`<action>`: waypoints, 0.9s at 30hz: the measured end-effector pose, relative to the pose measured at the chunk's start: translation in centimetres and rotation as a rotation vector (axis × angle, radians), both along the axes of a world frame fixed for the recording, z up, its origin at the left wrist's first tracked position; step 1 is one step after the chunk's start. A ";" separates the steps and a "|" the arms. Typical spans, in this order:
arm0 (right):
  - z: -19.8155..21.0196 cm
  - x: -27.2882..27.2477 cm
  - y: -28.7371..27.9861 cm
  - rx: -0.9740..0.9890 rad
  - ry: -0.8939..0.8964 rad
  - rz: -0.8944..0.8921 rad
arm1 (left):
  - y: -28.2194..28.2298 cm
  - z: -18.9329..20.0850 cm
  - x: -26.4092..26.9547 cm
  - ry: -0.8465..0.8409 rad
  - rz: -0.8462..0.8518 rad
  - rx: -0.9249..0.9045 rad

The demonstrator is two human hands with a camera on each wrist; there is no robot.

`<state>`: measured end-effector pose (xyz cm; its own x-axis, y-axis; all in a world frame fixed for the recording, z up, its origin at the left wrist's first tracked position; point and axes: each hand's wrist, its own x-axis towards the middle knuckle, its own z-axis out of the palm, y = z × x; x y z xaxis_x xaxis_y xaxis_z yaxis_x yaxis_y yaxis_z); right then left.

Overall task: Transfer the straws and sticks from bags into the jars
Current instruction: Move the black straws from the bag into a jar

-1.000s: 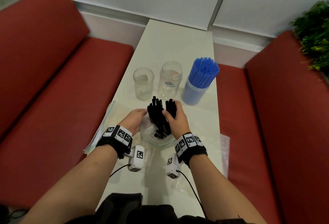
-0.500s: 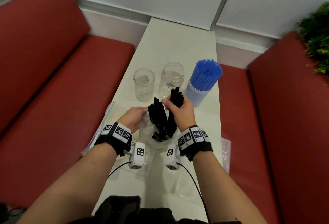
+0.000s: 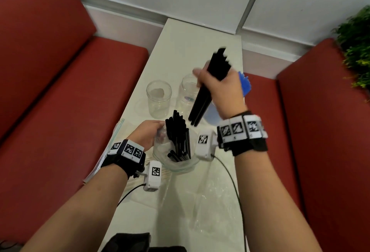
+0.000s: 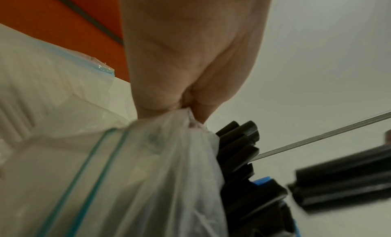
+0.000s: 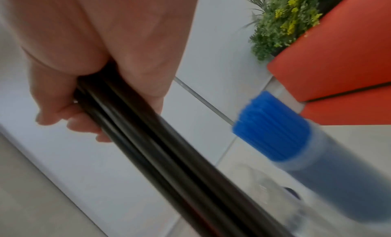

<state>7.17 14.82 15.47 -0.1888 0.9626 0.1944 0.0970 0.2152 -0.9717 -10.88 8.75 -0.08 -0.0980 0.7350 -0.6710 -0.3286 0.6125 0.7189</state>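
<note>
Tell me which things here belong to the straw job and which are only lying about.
Belong to the job:
- black straws held by the right hand
- bag of black straws held by the left hand
- two empty jars
- jar of blue straws

Lying about:
- plant
- red benches

Glossy black plastic straws (image 3: 208, 89), crinkly clear plastic bag (image 4: 131, 182) (faintly milky), smooth clear jars (image 3: 159, 99)
</note>
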 end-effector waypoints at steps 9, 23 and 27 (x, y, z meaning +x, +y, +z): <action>1.0 -4.0 10.1 0.186 0.163 -0.207 | 0.8 -0.2 -0.4 -0.005 -0.031 0.011; -13.1 -5.0 14.3 -0.147 -0.078 -0.225 | 1.6 -0.2 0.4 -0.054 -0.025 0.016; -13.0 -4.8 14.0 -0.119 -0.073 -0.173 | 1.8 -0.6 0.3 -0.047 -0.021 0.005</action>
